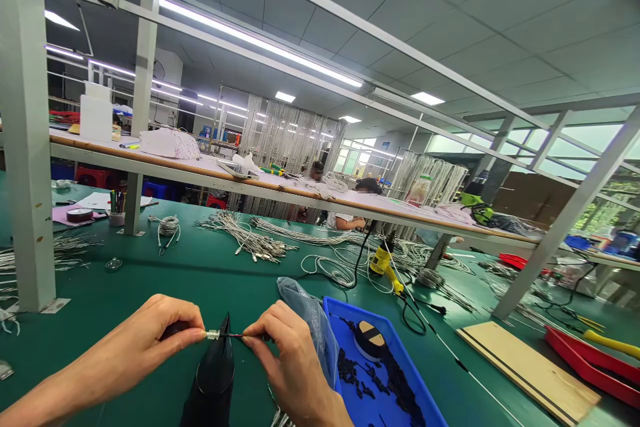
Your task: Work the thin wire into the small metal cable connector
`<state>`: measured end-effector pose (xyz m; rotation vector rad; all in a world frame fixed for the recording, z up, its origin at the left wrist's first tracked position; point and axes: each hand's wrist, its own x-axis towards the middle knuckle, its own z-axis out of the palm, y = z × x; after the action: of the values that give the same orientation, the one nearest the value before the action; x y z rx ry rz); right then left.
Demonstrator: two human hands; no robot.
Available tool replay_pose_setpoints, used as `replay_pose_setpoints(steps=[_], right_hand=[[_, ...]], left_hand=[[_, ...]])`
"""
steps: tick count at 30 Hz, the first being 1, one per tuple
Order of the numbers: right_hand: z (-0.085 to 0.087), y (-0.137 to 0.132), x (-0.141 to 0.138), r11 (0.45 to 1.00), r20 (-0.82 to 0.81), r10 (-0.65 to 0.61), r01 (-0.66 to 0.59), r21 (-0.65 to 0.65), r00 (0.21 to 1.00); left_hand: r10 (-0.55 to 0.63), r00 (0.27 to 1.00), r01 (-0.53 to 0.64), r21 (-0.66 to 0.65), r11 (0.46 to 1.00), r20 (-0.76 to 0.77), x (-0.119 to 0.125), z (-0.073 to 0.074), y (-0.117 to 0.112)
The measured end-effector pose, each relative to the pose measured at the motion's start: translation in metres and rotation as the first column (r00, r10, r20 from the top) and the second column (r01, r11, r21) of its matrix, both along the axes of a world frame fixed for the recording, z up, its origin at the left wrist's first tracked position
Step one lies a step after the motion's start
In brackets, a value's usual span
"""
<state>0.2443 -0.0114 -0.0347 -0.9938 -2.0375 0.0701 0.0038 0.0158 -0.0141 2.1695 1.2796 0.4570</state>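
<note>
A workshop under strip lights, with a green bench (150,280) below a shelf (260,187). Over the bench the left hand (150,340) and right hand (285,350) pinch a thin wire (225,335) taut between their fingertips, above a black tool (213,373). Right of the tool sits a blue tray (425,400); beyond it lie wire bundles (250,237)

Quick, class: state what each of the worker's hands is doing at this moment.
Left hand: closed, pinching the metal-tipped end of a thin black wire.
Right hand: closed, pinching the same wire's other side.
</note>
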Motion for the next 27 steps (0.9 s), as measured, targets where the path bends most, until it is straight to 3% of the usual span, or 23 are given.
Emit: replay_pose_setpoints(steps=[14,27], right_hand=[[-0.0011,0.0021,0.0008,1.0,-0.018,0.01,-0.01,-0.004,1.0],[0.0011,-0.0013,0.0019,0.999,0.022,0.003,-0.002,-0.053,1.0]], left_hand=[[0.01,1.0,-0.011,0.033,0.999,0.009,-0.0006,-0.0047,0.0],[-0.057,0.994,0.055,0.023,0.998,0.092,-0.002,-0.0058,0.0008]])
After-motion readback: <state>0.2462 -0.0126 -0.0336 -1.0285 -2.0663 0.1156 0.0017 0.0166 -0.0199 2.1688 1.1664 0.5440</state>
